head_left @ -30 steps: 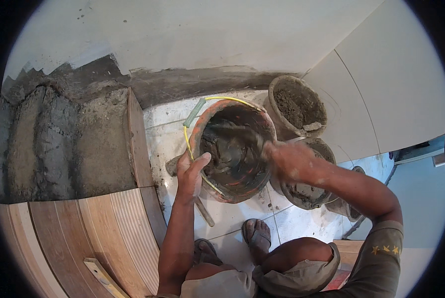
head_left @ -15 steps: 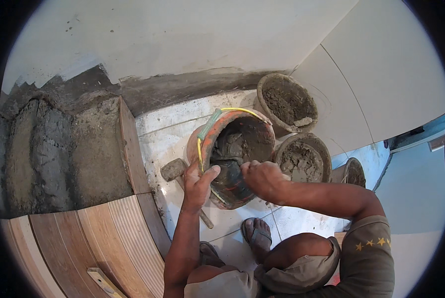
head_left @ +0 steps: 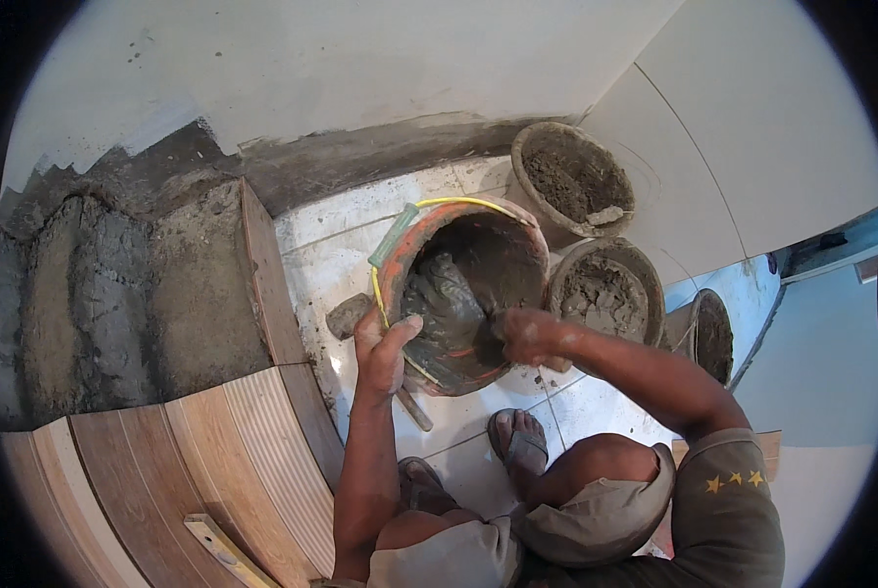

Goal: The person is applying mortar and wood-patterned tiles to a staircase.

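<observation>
A bucket (head_left: 392, 269) with an orange-red, mortar-smeared rim tilts toward me between my hands. Its yellow wire handle (head_left: 458, 199) with a green grip (head_left: 394, 235) lies along the far left rim. Wet grey mortar (head_left: 441, 302) fills part of it. My left hand (head_left: 384, 355) is closed on the near left rim, thumb over the edge. At the right inside edge, my right hand (head_left: 535, 337) is closed round what looks like a trowel; its blade is hidden in the mortar. A mallet (head_left: 349, 316) lies on the floor beside my left hand, partly behind it.
Buckets of mortar (head_left: 573, 186), (head_left: 607, 299) and a smaller one (head_left: 710, 336) stand to the right. On the left, steps (head_left: 208, 265) of bare mortar adjoin wood-look tiles (head_left: 154, 470) bearing a spirit level (head_left: 225, 551). My sandalled feet (head_left: 519, 441) are on the tiled floor.
My right hand has moved slightly right, and the dark blade seen at the mortar earlier has sunk from sight. The mortar is turned over. My left hand stays on the rim.
</observation>
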A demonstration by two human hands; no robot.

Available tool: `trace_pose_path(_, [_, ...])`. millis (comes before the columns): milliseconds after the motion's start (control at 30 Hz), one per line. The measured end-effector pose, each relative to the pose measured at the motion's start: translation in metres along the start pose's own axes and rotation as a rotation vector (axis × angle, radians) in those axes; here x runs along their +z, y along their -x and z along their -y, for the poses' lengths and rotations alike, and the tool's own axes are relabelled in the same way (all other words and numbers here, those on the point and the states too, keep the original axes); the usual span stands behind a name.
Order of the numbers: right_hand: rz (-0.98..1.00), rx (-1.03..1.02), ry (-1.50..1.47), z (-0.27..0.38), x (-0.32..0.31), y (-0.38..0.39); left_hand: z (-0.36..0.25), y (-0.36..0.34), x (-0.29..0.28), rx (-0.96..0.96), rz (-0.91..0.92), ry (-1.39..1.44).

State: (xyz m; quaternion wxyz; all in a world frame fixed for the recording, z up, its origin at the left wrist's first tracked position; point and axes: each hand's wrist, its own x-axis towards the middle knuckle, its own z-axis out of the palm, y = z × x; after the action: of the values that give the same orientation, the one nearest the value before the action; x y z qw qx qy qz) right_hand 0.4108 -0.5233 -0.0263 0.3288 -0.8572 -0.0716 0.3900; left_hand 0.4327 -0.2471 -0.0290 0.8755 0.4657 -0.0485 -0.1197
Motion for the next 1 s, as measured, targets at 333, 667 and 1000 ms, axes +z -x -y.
trace_pose_path(333, [0.043,0.126,-0.649,0.058,0.044,-0.007,0.013,0.010,0.008,0.053,-0.198,0.048])
trace_pose_path(667, [0.147,-0.035,-0.953,0.054,0.045,0.008,0.013,0.014,0.024,0.118,-0.283,0.009])
trace_pose_path(1000, [0.090,-0.034,-0.910,0.090,0.010,0.019,0.021,0.004,-0.001,0.063,-0.296,0.202])
